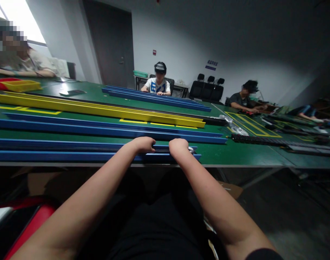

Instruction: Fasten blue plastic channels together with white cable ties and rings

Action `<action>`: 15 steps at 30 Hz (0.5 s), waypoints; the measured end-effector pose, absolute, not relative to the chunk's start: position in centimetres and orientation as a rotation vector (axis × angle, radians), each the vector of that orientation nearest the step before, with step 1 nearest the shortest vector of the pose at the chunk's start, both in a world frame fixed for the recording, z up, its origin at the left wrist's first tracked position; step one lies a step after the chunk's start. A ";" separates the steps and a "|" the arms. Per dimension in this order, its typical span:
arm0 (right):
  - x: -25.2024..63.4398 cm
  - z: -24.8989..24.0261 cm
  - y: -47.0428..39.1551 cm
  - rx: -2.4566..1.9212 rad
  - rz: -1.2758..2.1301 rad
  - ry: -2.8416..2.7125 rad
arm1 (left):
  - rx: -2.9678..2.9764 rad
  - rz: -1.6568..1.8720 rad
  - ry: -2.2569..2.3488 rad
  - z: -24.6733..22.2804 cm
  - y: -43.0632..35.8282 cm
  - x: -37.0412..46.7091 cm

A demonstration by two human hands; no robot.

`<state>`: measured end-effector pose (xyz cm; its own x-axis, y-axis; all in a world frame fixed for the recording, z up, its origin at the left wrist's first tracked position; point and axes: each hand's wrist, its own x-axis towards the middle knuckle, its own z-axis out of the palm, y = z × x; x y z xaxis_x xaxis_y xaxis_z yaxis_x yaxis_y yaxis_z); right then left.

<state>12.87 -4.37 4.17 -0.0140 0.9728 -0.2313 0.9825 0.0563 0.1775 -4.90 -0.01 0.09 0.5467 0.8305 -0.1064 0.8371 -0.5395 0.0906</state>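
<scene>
Both hands reach down into the nearest blue channel rail (pixel 73 156), which lies along the table's front edge. My left hand (pixel 143 145) is closed, its fingers curled down into the channel. Just to the right, my right hand (pixel 179 147) is closed too, with its knuckles up and its fingertips hidden. Between the hands a dark strip (pixel 162 149) shows inside the channel, but what each hand grips is not visible. A small whitish piece (pixel 191 149) sticks out beside my right hand, near the rail's right end.
Behind lie a second blue rail (pixel 113 129), a long yellow rail (pixel 100 109) and more blue rails (pixel 156 98). Clear plastic wrap (pixel 235 127) and black strips (pixel 262 140) are to the right. Red and yellow trays (pixel 21 85) stand far left. Several people sit around the table (pixel 230 157).
</scene>
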 end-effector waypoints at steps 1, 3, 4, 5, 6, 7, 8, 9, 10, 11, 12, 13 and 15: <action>12.9 4.2 -4.4 1.976 -0.051 2.049 | 2.668 -0.063 1.418 0.2 -0.1 -4.3; 12.8 4.2 -4.4 1.978 -0.056 2.048 | 2.718 -0.037 1.364 0.4 -0.2 -2.7; 12.8 4.2 -4.4 1.979 -0.058 2.048 | 2.737 -0.029 1.333 0.5 -0.3 -1.7; 12.8 4.2 -4.4 1.981 -0.060 2.047 | 2.752 -0.023 1.293 0.6 -0.3 -0.8; 12.7 4.2 -4.4 1.982 -0.062 2.047 | 2.755 -0.020 1.255 0.7 -0.4 0.1; 12.7 4.2 -4.4 1.984 -0.063 2.047 | 2.748 -0.022 1.223 0.7 -0.5 0.9; 12.7 4.1 -4.4 1.986 -0.063 2.048 | 2.736 -0.026 1.201 0.8 -0.6 1.5; 12.7 4.1 -4.4 1.988 -0.063 2.050 | 2.722 -0.031 1.191 0.9 -0.6 1.9; 12.8 4.0 -4.4 1.990 -0.061 2.053 | 2.710 -0.038 1.190 0.9 -0.7 2.1; 12.8 4.0 -4.5 1.993 -0.058 2.058 | 2.703 -0.036 1.192 0.9 -0.7 2.2; 12.9 3.9 -4.5 1.996 -0.054 2.065 | 2.706 -0.021 1.191 0.8 -0.7 2.1; 13.1 3.9 -4.6 2.000 -0.048 2.072 | 2.717 0.005 1.183 0.7 -0.7 1.9; 13.4 3.9 -4.8 2.009 -0.034 2.093 | 2.747 0.062 1.162 0.5 -0.6 1.5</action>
<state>13.42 -4.82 3.89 -0.0259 0.9819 -0.1877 0.9875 0.0543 0.1481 1.48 -0.62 0.52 0.6975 0.7162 -0.0233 0.7097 -0.6859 0.1608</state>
